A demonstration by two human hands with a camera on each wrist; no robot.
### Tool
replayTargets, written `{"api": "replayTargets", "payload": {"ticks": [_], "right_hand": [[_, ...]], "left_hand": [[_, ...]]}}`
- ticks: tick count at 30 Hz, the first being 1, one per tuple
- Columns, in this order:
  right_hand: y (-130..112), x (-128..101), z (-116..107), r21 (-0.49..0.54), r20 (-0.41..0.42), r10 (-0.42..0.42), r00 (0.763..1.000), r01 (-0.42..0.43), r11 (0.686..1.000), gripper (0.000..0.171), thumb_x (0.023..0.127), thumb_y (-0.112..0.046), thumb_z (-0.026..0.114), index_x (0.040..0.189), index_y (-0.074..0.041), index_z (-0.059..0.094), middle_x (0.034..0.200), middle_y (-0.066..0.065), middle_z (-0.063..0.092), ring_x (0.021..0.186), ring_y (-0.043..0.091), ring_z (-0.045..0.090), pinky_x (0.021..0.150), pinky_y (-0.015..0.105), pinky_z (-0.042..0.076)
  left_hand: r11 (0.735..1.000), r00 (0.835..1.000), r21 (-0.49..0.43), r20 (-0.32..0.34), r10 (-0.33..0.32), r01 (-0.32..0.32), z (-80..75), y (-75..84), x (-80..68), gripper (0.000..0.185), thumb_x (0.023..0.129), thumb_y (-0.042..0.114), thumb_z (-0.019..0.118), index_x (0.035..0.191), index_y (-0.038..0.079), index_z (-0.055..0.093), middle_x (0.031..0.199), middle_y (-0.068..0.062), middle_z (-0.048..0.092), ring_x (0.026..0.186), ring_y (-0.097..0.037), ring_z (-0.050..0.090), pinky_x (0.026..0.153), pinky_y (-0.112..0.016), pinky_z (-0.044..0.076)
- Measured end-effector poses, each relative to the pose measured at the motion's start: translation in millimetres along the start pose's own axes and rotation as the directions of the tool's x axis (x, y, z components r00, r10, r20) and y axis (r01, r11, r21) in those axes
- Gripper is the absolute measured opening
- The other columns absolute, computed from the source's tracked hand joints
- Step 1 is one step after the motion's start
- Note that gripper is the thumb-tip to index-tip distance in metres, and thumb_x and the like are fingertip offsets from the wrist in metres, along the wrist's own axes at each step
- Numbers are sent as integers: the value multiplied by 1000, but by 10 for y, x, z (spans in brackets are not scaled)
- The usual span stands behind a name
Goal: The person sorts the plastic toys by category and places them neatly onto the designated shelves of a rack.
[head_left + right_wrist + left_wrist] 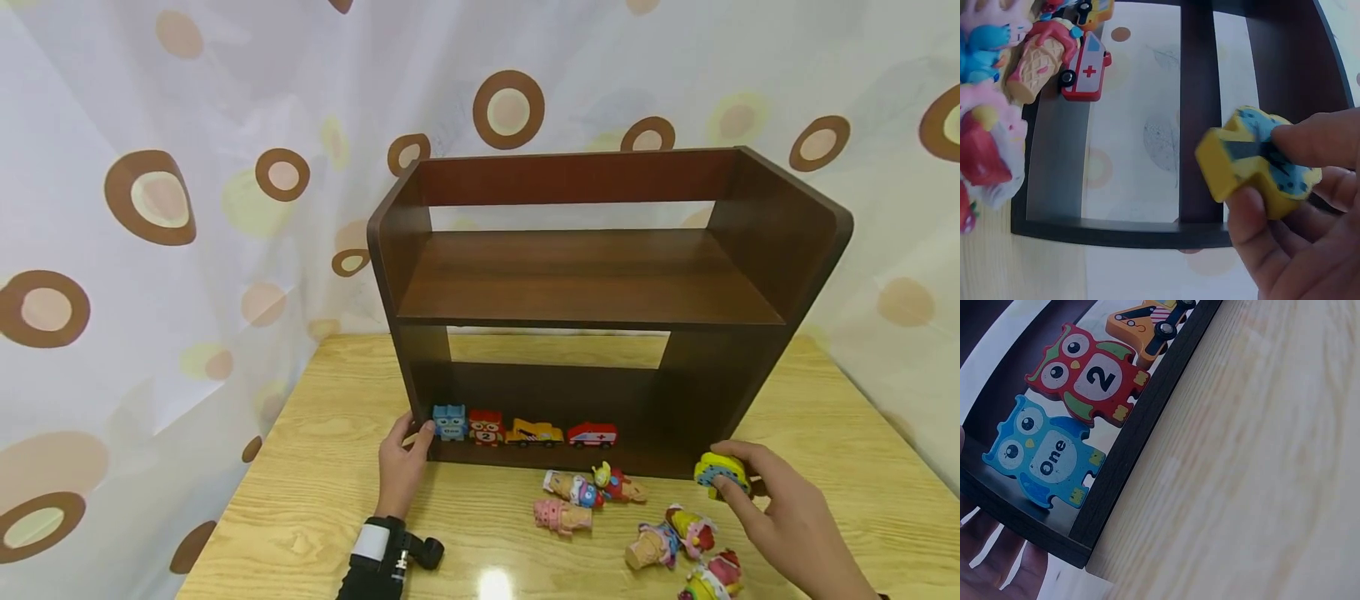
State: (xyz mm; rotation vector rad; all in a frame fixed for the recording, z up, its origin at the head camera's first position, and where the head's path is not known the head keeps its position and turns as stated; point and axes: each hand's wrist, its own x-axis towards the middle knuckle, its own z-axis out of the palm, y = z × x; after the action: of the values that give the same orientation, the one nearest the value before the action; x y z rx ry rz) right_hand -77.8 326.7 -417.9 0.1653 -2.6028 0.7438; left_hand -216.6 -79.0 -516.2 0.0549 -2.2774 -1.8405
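In the head view my left hand (403, 462) holds the lower left side panel of a dark brown wooden shelf (585, 279), thumb in front and fingers round the outside. Beside that thumb, a blue owl block (450, 423) marked One stands on the bottom shelf. To its right are a red owl block (487, 427) marked 2, a yellow crane truck (534, 433) and a red-and-white ambulance (592, 435). My right hand (783, 504) pinches a yellow tree-shaped block (1254, 162) with a dotted blue face, near the shelf's lower right corner.
Several ice-cream-cone toys lie on the wooden table (300, 500) before the shelf, among them a pink one (561, 517) and one with a yellow-and-pink top (692, 531). A patterned curtain (225, 100) hangs behind. The shelf's upper board (585, 275) sits above the blocks.
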Motion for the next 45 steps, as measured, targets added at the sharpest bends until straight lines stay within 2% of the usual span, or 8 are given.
{"api": "replayTargets", "payload": {"ticks": [4,9,14,21,27,29,32,45], "right_hand": [[3,106,45,14,-41,-89,995,90,996,41,79,6,76,115,-7,63,99,3,63,85,-16,49,63,3,45],[-1,234,106,-9,-34,-115,993,115,993,41,76,6,79,111,-10,66,99,2,65,82,-12,48,60,14,49],[-19,324,211,-54,14,-101,995,102,993,34,75,-1,82,105,-12,69,93,-1,68,75,-4,52,60,21,50],[-6,442,313,-98,82,-25,996,33,995,26,78,-7,80,103,-10,70,88,1,70,66,1,46,55,20,39],[54,579,422,-80,128,-1,992,11,997,25,80,-6,78,104,-6,69,92,11,74,76,24,67,64,40,54],[78,621,465,-76,136,-7,991,18,997,24,81,-6,77,104,-4,69,93,14,74,81,29,69,69,48,56],[94,662,517,-91,142,-5,990,18,996,23,82,-5,75,103,-3,69,94,15,74,81,30,69,71,50,56],[119,689,665,-149,158,-17,987,40,988,20,83,-4,73,102,-1,67,93,15,72,67,16,60,57,34,48]], "left_hand": [[1000,1000,-1,3,13,-13,21,-18,11,39,99,25,61,134,9,60,134,-14,64,123,-33,58,103,-53,50],[1000,1000,-18,5,16,-16,32,-12,19,39,98,26,61,135,10,60,134,-12,64,122,-31,58,102,-51,50],[1000,1000,-13,-10,18,-18,4,7,2,39,99,24,61,135,11,60,135,-12,63,123,-31,58,102,-51,50],[1000,1000,-1,-7,-19,19,2,30,-10,40,100,22,59,137,9,58,137,-14,61,125,-33,56,104,-53,48],[1000,1000,9,-10,2,-2,-9,-7,2,39,98,27,61,135,14,60,134,-9,64,121,-27,59,100,-47,51],[1000,1000,10,-11,5,-4,-7,-11,6,39,98,26,62,134,13,61,133,-9,65,120,-27,59,99,-47,51],[1000,1000,1,-5,-2,2,-7,-3,8,39,98,27,62,135,13,61,133,-9,64,121,-27,59,100,-49,51],[999,1000,36,-1,-8,8,-6,-17,14,40,99,30,60,137,15,59,135,-9,64,123,-29,58,103,-50,50]]}}
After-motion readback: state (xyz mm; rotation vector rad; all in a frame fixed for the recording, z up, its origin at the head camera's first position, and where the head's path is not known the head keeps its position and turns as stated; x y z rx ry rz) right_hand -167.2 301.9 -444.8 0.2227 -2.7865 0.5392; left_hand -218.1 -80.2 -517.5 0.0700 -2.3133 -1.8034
